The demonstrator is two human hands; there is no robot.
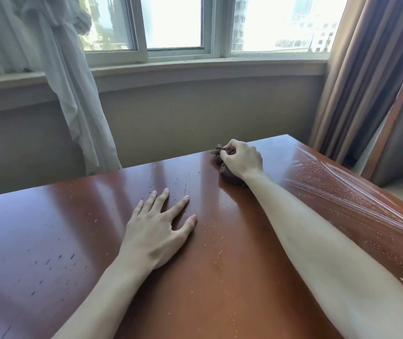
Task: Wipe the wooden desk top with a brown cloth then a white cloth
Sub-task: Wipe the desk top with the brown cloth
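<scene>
The brown cloth is sitting bunched up at the far edge of the wooden worktop, near its right corner. My right hand is squeezing it, fingers curled around it in a tight grip. My left hand is lying flat on the worktop, fingers spread, holding nothing. Little crumbs are lying all over the wood. A chair is standing just past the right side.

White curtain, window, brown drapes, chair.
</scene>
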